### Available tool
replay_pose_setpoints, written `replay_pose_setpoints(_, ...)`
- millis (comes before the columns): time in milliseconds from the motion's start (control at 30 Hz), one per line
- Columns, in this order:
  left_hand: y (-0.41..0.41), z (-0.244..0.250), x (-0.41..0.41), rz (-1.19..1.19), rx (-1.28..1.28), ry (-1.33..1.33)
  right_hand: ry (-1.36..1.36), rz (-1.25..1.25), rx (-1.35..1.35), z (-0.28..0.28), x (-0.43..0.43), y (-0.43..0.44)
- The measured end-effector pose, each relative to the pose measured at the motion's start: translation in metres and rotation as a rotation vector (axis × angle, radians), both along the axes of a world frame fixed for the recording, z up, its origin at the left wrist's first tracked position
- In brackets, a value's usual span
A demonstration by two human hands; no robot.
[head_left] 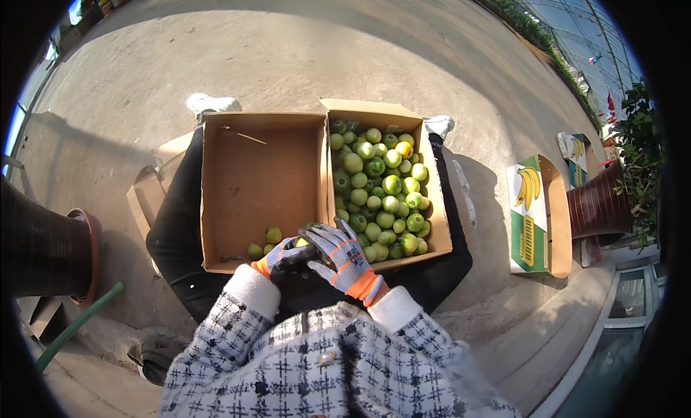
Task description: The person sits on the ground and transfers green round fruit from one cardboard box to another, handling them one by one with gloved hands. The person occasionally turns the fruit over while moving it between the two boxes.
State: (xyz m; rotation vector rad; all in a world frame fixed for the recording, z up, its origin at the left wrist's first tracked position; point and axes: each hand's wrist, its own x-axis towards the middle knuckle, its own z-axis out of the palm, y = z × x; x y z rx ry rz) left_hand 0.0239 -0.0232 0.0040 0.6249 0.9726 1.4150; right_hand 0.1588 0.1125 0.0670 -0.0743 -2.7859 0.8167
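Two open cardboard boxes stand side by side between my legs. Green tomatoes (392,184), one of them yellowish, lie heaped in the right box (440,213). The left box (259,175) holds several green tomatoes (273,234) in its near corner and a thin stalk near its far wall. Over the near edge of the left box, my left hand (289,258), in a grey glove with a black palm, holds a green tomato (302,242). My right hand (339,253), gloved alike, is against the same tomato, its fingers partly bent over it; its exact grip is hidden.
A banana-printed carton (529,218) stands on the concrete floor (302,56) to the right, beside a dark red plant pot (599,202). At left are a large dark pot (48,245) and a green hose (81,323). Flattened cardboard (148,196) lies beside my left leg.
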Motion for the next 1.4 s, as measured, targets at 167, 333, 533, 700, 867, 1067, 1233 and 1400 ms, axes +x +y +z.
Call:
replay_pose_setpoints(167,0.004,0.015,0.000,0.312,-0.148,-0.052,0.143,-0.324,0.075,-0.012,0.000,0.041)
replay_pose_setpoints(333,0.008,-0.012,-0.018,0.847,-0.073,-0.772,-0.333,-0.305,0.480,-0.055,-0.007,0.058)
replay_pose_setpoints(533,0.011,-0.023,-0.013,0.503,-0.089,-0.618,-0.387,-0.379,0.392,-0.036,-0.014,0.052)
replay_pose_setpoints(700,0.012,-0.028,-0.008,0.362,-0.026,-0.532,-0.112,-0.616,0.290,-0.032,-0.011,0.058)
replay_pose_setpoints(867,0.012,0.001,0.000,0.196,-0.031,-0.171,0.475,-0.406,-0.013,-0.007,-0.001,0.047)
replay_pose_setpoints(1067,0.002,-0.007,0.002,0.093,-0.122,-0.060,0.114,-0.073,0.016,-0.011,-0.008,0.004)
replay_pose_setpoints(1233,0.002,-0.003,0.003,0.310,-0.037,-0.334,0.192,-0.421,0.212,-0.001,-0.002,0.039)
replay_pose_setpoints(1400,0.004,-0.008,-0.017,0.671,0.039,-0.786,-0.285,-0.776,0.553,-0.027,0.016,0.098)
